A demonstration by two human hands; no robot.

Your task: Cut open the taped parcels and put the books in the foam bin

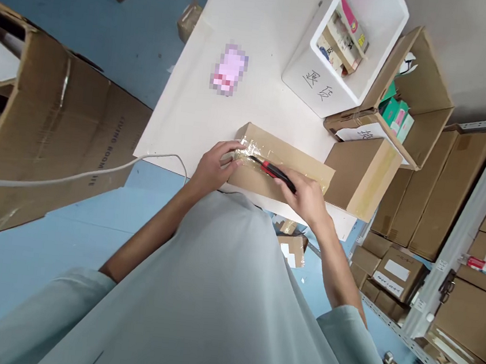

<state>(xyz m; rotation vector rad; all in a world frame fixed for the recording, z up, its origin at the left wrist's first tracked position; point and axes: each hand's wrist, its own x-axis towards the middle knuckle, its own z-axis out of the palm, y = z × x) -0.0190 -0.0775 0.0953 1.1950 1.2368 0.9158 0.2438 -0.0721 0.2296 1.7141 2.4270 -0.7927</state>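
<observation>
A long cardboard box (pixel 290 149) lies at the near edge of the white table, with clear tape over its top. At the box's left end, my left hand (pixel 215 167) grips it, thumb and forefinger resting at the taped corner. My right hand (pixel 305 194) is wrapped round the handle of a red and black utility knife (pixel 274 169). The knife's tip points left and meets the tape close to my left fingers. Whether the blade has cut through the tape cannot be made out.
A second carton (pixel 350 176) stands right of the box. Behind are a white foam bin (pixel 297 75) and an open carton (pixel 433 109) holding small packages. A blurred pink item (pixel 229 69) lies on the table (pixel 177 105). A cable (pixel 74 177) crosses at left; shelving (pixel 448 250) stands right.
</observation>
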